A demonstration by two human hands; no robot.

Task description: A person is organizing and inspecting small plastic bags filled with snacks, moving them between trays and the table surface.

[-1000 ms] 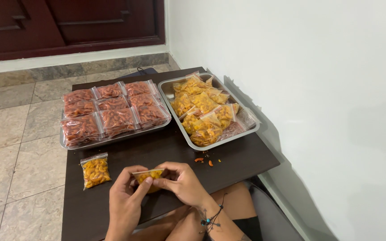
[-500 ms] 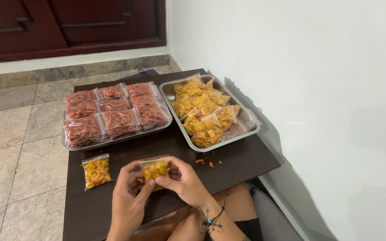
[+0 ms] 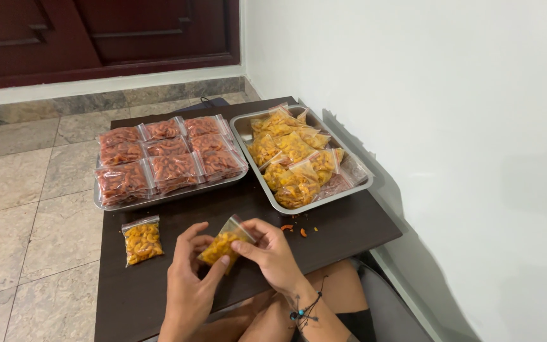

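A dark worktop (image 3: 349, 228) stands against a white wall. Along its far edge sit two metal trays: the left tray (image 3: 106, 204) is packed with sealed bags of red snacks, the right tray (image 3: 267, 190) heaped with yellow ones. One finished yellow bag (image 3: 141, 239) lies near the left edge. At the near edge, left hand (image 3: 188, 278) and right hand (image 3: 270, 250) pinch a small yellow bag (image 3: 223, 244), seemingly unsealed. A few crumbs (image 3: 292, 229) lie beside it.

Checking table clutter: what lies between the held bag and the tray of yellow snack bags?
In the head view, a few loose orange crumbs on dark table separate the small bag from the tray.
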